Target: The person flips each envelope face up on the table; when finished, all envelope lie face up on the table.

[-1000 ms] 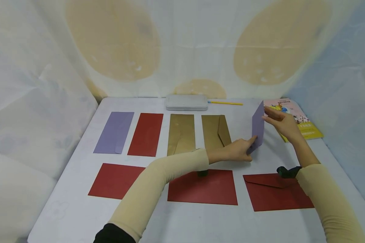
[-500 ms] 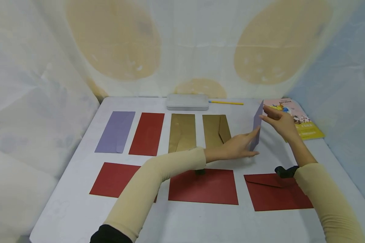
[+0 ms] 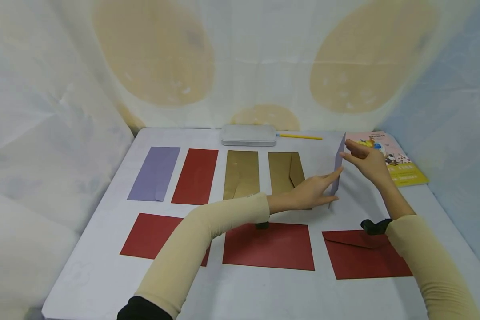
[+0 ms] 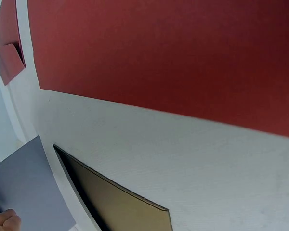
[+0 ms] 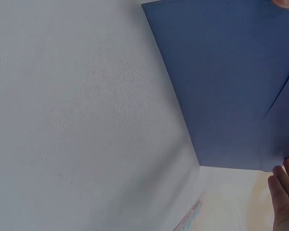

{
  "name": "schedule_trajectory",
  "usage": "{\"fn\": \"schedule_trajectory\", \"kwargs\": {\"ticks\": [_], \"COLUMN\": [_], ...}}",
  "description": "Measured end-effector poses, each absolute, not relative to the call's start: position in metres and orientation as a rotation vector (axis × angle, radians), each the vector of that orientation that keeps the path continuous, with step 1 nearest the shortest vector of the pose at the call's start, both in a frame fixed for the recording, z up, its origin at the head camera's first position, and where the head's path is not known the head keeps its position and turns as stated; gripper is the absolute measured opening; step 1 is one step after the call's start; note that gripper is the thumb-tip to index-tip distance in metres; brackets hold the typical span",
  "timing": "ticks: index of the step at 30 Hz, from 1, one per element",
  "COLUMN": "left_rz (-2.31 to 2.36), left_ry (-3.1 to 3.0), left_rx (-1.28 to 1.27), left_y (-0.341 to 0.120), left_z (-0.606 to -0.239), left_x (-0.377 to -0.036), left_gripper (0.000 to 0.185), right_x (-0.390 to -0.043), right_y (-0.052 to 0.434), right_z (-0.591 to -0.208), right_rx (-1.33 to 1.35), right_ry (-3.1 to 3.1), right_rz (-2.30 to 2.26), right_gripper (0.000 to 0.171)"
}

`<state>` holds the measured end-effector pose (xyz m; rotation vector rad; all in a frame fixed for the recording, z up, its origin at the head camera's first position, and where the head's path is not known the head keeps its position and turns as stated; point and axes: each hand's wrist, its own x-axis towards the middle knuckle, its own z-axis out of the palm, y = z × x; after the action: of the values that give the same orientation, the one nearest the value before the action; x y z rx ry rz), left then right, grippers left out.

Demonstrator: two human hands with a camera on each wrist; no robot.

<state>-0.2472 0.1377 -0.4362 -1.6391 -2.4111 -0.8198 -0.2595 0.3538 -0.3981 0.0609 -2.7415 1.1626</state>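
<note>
A lavender envelope stands on its edge at the table's right side, seen nearly edge-on in the head view. My left hand reaches from the left, its straight fingers touching the envelope's side and its thumb low, close to the near edge. Opposite it my right hand has its fingers fairly straight, tips at the far upper edge. In the right wrist view, the envelope's flap side shows, with straight fingertips at its far corner. Bent fingertips overlap the envelope in the left wrist view.
Flat to the left lie a lavender envelope, a red one and two gold ones. Several red envelopes line the front. A grey case, pencil and book sit behind.
The standing envelope has turned more edge-on to the head view. My left hand has gone from a pointing index finger at the envelope to spread fingers beside it; the right has barely moved.
</note>
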Motion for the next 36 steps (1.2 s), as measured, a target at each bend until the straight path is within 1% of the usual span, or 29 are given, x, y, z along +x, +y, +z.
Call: {"fn": "schedule_trajectory", "kwargs": {"ticks": [6,14,22,29,36], "left_rz": [-0.881,-1.047,-1.340,-1.546,-1.702], "left_ry": [-2.500,-2.622,-2.561,-2.654,-2.698], "left_rx": [-1.604,-1.479,-1.427,-1.262,-1.131], "left_y": [0.133,0.122,0.121,0.122,0.129], "left_z": [-0.433,-0.435,-0.445,-0.449,-0.456], "left_x": [-0.247,-0.248,-0.250,-0.245,-0.242], "left_gripper": [0.081,0.083,0.078,0.073,0.068], "right_x": [-0.258,-0.250,-0.246,-0.244,-0.242], "right_y": [0.353,0.362,0.364,0.366,0.369], "right_z": [-0.403,-0.414,-0.418,-0.424,-0.429], "right_rx": [0.054,0.114,0.189,0.283,0.349], "right_ry": [-2.736,-2.860,-3.062,-3.105,-3.134], "right_rz": [1.158,1.120,1.003,1.040,0.954], "right_gripper": [0.066,0.064,0.063,0.061,0.059]}}
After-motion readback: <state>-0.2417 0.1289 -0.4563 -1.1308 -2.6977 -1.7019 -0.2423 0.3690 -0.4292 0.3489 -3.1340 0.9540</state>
